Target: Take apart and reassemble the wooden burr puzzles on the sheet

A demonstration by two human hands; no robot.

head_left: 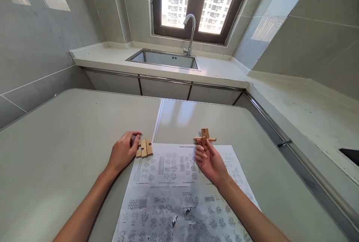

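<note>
My left hand (122,151) rests on the table with its fingers bent and apart, the thumb beside a row of notched wooden puzzle pieces (144,148). Those pieces lie side by side at the paper's top left corner. With palm turned up, my right hand (211,159) pinches a small wooden puzzle piece (203,140) between thumb and fingertips. Right behind it are a thin wooden dowel (213,139), lying crosswise, and a flat wooden piece (205,132) with a dark mark. Whether these two are joined to the pinched piece I cannot tell.
A creased sheet of printed diagrams (151,193) lies under my right forearm. The pale table (70,152) has a seam (158,116) down its middle. Beyond it are a counter (218,70), a sink (165,58) and a faucet (191,34). A metal rail (269,116) runs along the right.
</note>
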